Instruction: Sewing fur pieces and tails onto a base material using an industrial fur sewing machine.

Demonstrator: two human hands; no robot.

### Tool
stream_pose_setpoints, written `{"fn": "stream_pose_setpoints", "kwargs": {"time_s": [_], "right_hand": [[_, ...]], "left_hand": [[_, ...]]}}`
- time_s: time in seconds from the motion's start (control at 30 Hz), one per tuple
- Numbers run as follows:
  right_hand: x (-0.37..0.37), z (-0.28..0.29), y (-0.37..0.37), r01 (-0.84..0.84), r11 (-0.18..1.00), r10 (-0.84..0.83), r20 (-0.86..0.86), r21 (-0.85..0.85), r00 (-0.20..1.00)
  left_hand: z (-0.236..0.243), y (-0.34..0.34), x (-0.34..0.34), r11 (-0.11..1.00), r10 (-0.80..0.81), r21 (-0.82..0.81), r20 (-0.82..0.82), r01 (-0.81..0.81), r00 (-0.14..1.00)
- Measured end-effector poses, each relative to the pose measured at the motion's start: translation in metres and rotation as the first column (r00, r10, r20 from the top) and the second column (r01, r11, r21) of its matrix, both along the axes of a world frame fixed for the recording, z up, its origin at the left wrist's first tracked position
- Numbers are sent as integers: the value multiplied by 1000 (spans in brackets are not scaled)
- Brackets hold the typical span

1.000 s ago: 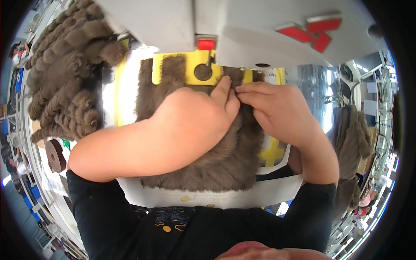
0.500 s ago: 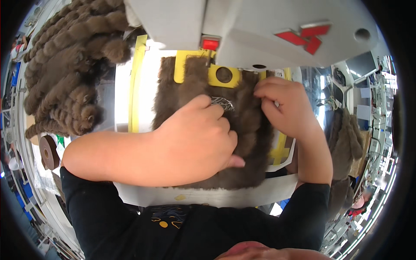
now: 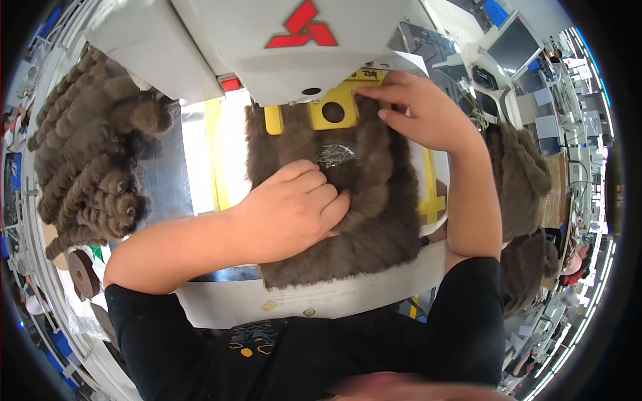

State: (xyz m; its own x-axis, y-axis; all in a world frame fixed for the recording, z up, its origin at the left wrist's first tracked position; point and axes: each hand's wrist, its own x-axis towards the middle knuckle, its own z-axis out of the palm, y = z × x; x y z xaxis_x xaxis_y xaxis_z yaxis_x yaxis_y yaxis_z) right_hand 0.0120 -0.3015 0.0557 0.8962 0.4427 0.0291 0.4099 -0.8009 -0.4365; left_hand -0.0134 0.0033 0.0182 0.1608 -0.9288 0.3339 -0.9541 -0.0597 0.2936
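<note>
Brown fur panel (image 3: 384, 224) lies spread from the yellow holed plate (image 3: 348, 100) toward the wearer.
Below the plate, the left hand (image 3: 297, 210) curls on the fur, its grasp hidden; the right hand (image 3: 421, 113), fingers parted, reaches the plate's right edge.

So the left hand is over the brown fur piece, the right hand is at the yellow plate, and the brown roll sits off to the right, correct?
Not quite: the brown roll sits off to the left, as the head view shows. The rest is right: the left hand is over the brown fur piece, and the right hand is at the yellow plate.
</note>
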Motion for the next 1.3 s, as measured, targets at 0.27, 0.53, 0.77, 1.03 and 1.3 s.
{"fn": "stream_pose_setpoints", "kwargs": {"time_s": [0.27,0.53,0.77,1.03,1.3], "right_hand": [[-67,2,-2,-4,1000,3,-54,-12,999],[-136,-1,-7,404,862,-343,-233,307,910],[-138,-6,17,-102,978,84,107,181,991],[-178,13,27,-244,970,243,21,15,970],[-171,6,19,-292,941,298,-7,170,955]], "left_hand": [[10,-4,-14,999,43,14,54,-44,998],[21,11,-83,975,-214,21,-146,219,966],[-5,21,-107,996,-89,22,45,88,995],[-15,17,-112,997,-59,-29,176,65,983],[-9,15,-110,991,-124,69,150,115,981]]}}
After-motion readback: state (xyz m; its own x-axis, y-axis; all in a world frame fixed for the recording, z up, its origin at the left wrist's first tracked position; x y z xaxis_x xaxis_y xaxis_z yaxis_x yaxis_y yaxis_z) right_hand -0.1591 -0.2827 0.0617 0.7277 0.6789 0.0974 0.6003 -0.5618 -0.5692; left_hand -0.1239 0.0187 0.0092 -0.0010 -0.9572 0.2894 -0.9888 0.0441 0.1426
